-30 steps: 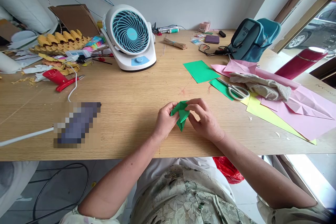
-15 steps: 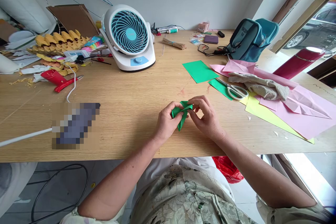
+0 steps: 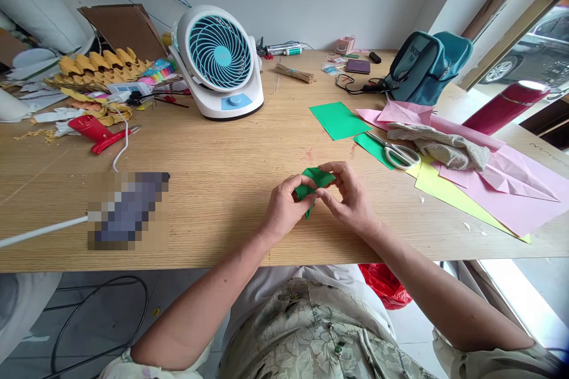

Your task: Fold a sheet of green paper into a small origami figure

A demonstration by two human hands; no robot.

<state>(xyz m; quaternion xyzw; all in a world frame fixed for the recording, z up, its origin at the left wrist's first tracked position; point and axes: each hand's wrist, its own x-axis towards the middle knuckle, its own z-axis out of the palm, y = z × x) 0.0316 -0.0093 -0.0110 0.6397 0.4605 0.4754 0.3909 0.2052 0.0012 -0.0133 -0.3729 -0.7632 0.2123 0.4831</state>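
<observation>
A small piece of folded green paper (image 3: 318,176) is held between my two hands, just above the front part of the wooden table (image 3: 213,189). My left hand (image 3: 287,204) grips its left side between thumb and fingers. On the right side, my right hand (image 3: 347,198) pinches the upper edge, its thumb close to the left thumb. A pointed end of the paper sticks out below the left thumb. My fingers cover part of the folds.
Flat green sheets (image 3: 340,121), scissors (image 3: 402,155), a knitted glove (image 3: 448,145), pink paper (image 3: 528,189) and yellow paper (image 3: 457,201) lie to the right. A red bottle (image 3: 507,108) and a blue bag (image 3: 427,68) stand behind. Back left are a fan (image 3: 222,59) and a red glue gun (image 3: 98,133).
The green paper has turned and its upper part is spread wider toward the right. My left thumb has shifted right, close to the right thumb, and less of the lower point shows.
</observation>
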